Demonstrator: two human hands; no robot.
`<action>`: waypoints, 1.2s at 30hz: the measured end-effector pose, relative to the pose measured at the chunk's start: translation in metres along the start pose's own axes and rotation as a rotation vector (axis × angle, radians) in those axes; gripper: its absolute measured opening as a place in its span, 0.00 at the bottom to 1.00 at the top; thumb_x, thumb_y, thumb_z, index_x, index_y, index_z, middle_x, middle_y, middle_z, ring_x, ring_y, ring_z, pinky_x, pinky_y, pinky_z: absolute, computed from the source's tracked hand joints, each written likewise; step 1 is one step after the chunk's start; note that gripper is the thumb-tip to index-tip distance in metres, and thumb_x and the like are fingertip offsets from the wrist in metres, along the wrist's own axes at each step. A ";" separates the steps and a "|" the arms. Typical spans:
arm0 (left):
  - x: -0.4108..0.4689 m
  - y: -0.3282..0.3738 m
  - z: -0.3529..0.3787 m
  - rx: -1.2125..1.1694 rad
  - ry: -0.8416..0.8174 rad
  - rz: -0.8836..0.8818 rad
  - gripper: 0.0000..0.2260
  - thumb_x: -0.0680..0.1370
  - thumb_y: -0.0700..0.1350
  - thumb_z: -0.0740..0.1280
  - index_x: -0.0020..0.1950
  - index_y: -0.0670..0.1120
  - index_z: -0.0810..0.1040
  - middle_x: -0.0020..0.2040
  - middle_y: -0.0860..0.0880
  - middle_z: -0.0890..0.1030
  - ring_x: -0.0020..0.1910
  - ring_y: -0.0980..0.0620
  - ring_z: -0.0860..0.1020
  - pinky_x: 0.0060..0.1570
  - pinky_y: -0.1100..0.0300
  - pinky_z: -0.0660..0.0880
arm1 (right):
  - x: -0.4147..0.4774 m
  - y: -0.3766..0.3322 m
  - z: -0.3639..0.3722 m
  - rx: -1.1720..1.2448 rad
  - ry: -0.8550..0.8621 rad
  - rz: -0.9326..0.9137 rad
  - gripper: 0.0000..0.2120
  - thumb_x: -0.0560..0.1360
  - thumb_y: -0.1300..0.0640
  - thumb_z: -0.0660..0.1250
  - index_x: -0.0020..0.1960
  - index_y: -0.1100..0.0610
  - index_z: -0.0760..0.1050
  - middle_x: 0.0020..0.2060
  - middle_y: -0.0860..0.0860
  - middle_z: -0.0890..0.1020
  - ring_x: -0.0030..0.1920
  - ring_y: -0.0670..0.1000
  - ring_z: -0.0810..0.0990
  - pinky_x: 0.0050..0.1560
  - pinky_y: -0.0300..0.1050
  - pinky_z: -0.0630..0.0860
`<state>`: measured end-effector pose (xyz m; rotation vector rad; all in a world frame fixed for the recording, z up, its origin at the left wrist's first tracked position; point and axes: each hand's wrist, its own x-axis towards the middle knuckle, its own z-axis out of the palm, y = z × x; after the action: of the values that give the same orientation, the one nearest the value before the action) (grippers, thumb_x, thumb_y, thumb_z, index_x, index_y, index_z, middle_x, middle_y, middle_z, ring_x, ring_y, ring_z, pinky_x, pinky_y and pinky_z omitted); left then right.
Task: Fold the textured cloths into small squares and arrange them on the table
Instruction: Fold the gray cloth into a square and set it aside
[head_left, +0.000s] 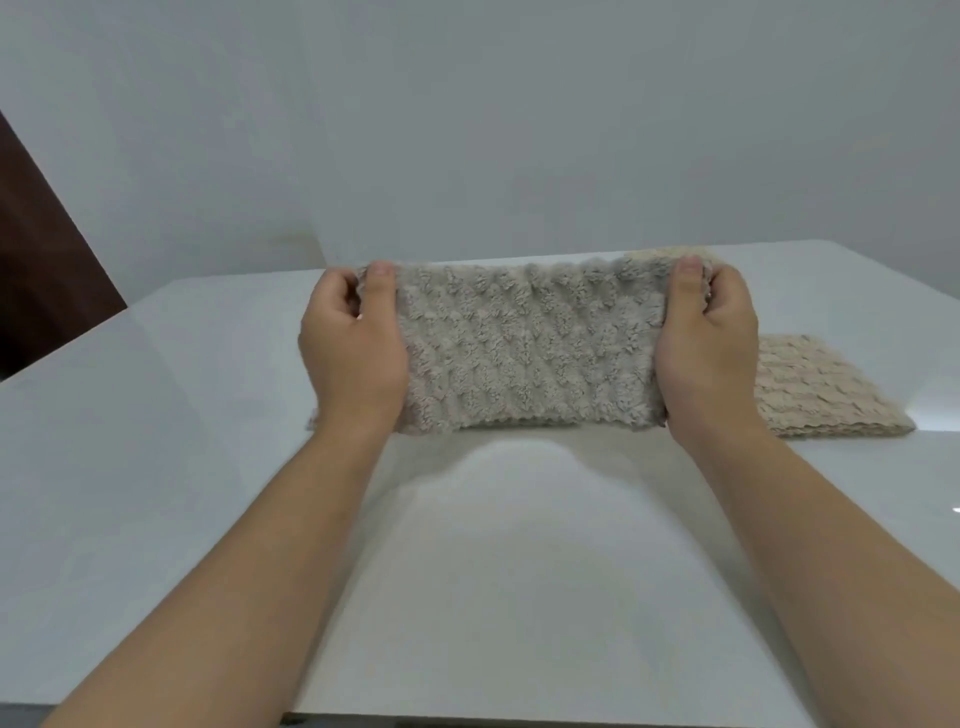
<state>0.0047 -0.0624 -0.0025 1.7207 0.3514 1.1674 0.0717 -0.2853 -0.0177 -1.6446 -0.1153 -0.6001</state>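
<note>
A plain pale grey wall (519, 104) stands behind the glossy white worktop (156, 467); a dark brown panel (41, 270) shows at far left.

One wide-angle view, worn on the person's head, looks forward and down across the white counter (493, 582) toward a pale wall (519, 130). Both forearms (249, 582) enter from the bottom edge; the left hand (353, 353) and right hand (709, 353) sit close, at mid-frame.
</note>
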 end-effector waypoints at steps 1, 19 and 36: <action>-0.001 0.008 0.005 0.019 -0.018 0.013 0.17 0.82 0.52 0.65 0.36 0.48 0.68 0.31 0.55 0.68 0.29 0.60 0.66 0.32 0.64 0.64 | -0.002 -0.003 0.000 0.001 0.006 -0.015 0.16 0.85 0.44 0.55 0.44 0.52 0.65 0.35 0.46 0.68 0.29 0.38 0.68 0.32 0.32 0.67; -0.052 0.035 0.047 0.068 -0.242 0.168 0.09 0.81 0.55 0.66 0.43 0.54 0.78 0.38 0.62 0.81 0.37 0.60 0.80 0.37 0.65 0.73 | -0.036 -0.010 0.008 0.274 -0.351 -0.071 0.04 0.78 0.49 0.71 0.51 0.42 0.77 0.40 0.42 0.82 0.43 0.45 0.83 0.45 0.45 0.80; -0.057 0.035 0.046 0.017 -0.299 0.215 0.13 0.76 0.62 0.71 0.50 0.53 0.81 0.43 0.57 0.84 0.41 0.57 0.84 0.43 0.52 0.81 | -0.036 -0.012 0.004 0.431 -0.507 0.014 0.19 0.82 0.56 0.54 0.58 0.55 0.84 0.48 0.54 0.86 0.50 0.53 0.83 0.43 0.55 0.81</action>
<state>0.0046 -0.1434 -0.0067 1.9508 -0.0072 1.0367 0.0374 -0.2694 -0.0233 -1.3393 -0.5637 -0.1185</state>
